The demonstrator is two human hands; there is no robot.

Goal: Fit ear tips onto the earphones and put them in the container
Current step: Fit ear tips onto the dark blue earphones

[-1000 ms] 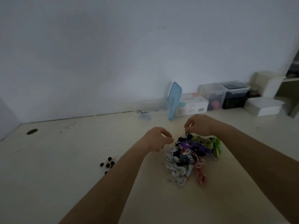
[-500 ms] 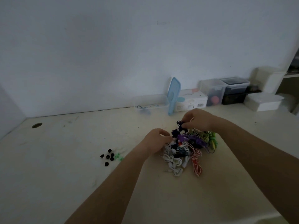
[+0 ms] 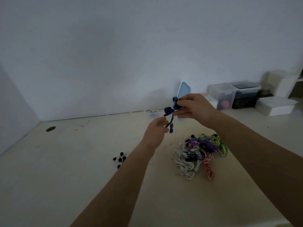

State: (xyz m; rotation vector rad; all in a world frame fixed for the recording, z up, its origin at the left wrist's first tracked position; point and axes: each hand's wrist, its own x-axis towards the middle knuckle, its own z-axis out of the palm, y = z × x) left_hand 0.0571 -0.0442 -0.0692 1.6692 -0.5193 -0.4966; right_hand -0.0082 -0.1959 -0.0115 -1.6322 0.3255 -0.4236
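One blue earphone set (image 3: 168,110), one tangled earphone heap (image 3: 196,154), five visible black ear tips (image 3: 120,159)

I am looking at the dark blue earphones (image 3: 170,112), and their cord is looking woven and rough like cloth, while the cords in the pile of earphones (image 3: 196,154) are looking smooth, like plastic. The little black ear tips (image 3: 120,158) are looking dull and rubbery, and the table (image 3: 65,177) is showing a dull cream top with scuffs. Behind, I am seeing see-through plastic boxes (image 3: 221,92), a smooth blue plastic lid (image 3: 184,89) and a dull painted wall (image 3: 114,46).
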